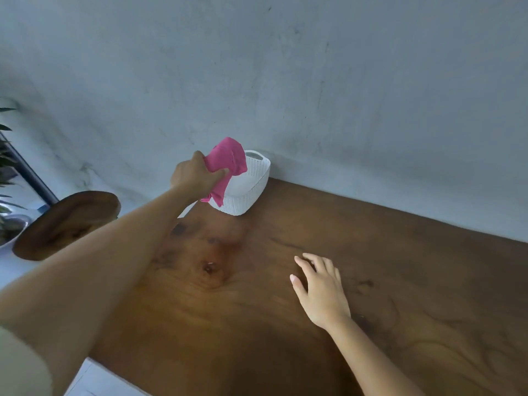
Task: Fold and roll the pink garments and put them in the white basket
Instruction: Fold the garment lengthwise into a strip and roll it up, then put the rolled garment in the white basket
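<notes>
Left grip (197, 175) clamped around a bunched pink garment (228, 158), centre of frame, fingers curled into the cloth. The garment hangs over the near-left rim of the white basket (251, 195), its top flopping above my knuckles and a tail trailing down the basket's outer wall. My guess is I'm holding it high and over the opening so it drops inside instead of catching on the rim. The basket sits at the far edge of the tabletop (385, 267), up against the grey wall (285, 67).

Right grip (320, 290) holds nothing: fingers spread and relaxed, low over the wood at lower right, probably kept out of the way or steadying me as I reach.

Only 1 pink garment in view. The cloth looks more scrunched than rolled, and I can't tell whether the fold held. The garment and my hand hide much of the basket's inside. Round wooden stool (65, 221) and plant leaves (5, 155) at left are cut off by the frame edge.
</notes>
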